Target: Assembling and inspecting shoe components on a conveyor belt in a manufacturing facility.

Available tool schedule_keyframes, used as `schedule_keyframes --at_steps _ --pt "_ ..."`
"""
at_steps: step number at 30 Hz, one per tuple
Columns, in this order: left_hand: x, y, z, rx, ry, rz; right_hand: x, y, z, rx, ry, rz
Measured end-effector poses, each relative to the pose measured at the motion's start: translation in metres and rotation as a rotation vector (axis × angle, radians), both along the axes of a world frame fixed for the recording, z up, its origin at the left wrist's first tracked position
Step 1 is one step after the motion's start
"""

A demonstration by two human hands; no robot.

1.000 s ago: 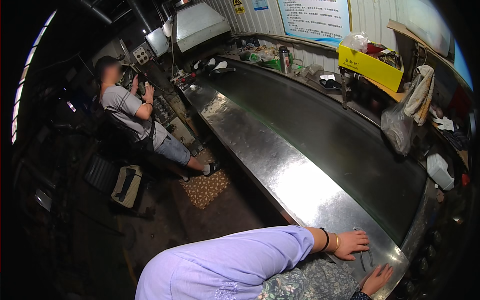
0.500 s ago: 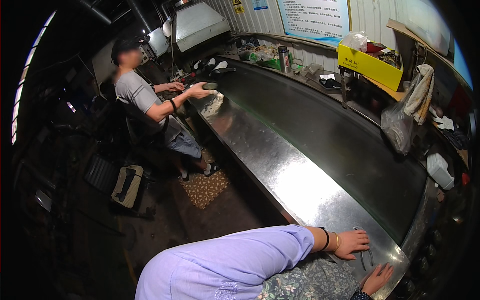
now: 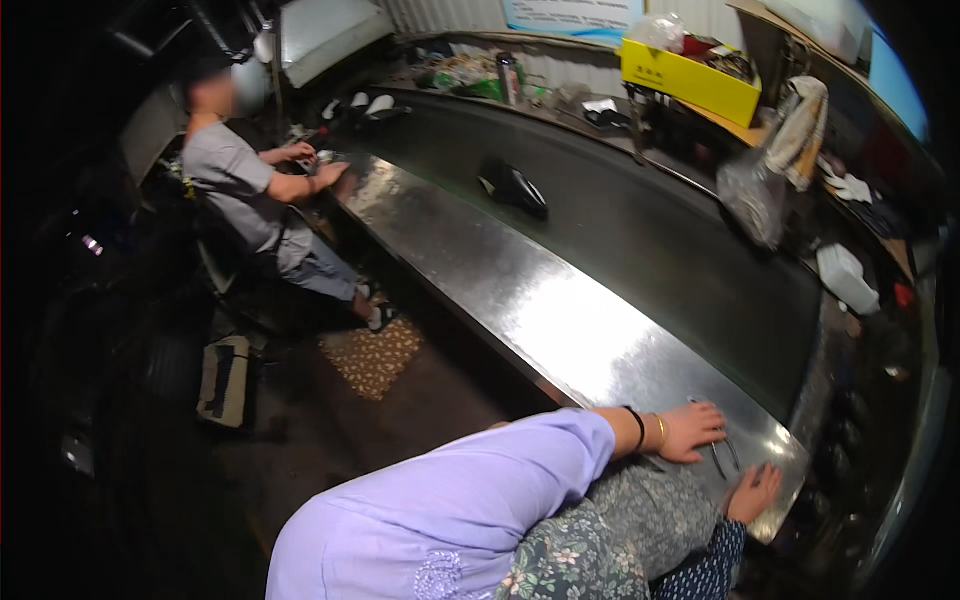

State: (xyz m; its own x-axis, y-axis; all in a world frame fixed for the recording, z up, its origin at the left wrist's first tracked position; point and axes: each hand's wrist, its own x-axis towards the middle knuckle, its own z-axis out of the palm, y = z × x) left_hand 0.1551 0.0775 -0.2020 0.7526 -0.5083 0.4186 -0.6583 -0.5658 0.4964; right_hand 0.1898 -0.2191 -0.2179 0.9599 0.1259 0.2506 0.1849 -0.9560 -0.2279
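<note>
My left hand (image 3: pixel 694 432), its arm in a lavender sleeve, lies palm down on the shiny metal ledge (image 3: pixel 470 250) with the fingers spread. Partly under its fingers is a thin grey metal tool (image 3: pixel 722 462) with two curved prongs or handles; the rest of it is hidden. Just to the right and nearer, my right hand (image 3: pixel 755 492) rests on the ledge's end, open and holding nothing. Farther off, a black shoe (image 3: pixel 515 190) lies on the dark conveyor belt (image 3: pixel 640 250) beside the ledge.
At the far left a co-worker (image 3: pixel 240 180) sits by the ledge's other end. Several black-and-white shoe pieces (image 3: pixel 365 105) lie at the belt's far end. Along the wall are a flask (image 3: pixel 508 78), a yellow box (image 3: pixel 690 82), a hanging plastic bag (image 3: pixel 752 205) and a white container (image 3: pixel 848 278).
The co-worker's hand has let go of a dark object and drawn back, and a black shoe now lies on the belt. My view has shifted; my hands stay on the ledge.
</note>
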Motion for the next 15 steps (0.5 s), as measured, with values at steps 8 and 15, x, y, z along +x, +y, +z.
schedule_keyframes --at_steps 8,15 --pt "0.028 0.131 0.042 -0.034 -0.18 0.677 -0.131 -0.039 0.019 0.527 0.019 -0.125" --pt "0.091 0.4 0.028 0.5 0.108 1.725 -0.347 -0.072 -0.005 0.398 0.576 -0.479"
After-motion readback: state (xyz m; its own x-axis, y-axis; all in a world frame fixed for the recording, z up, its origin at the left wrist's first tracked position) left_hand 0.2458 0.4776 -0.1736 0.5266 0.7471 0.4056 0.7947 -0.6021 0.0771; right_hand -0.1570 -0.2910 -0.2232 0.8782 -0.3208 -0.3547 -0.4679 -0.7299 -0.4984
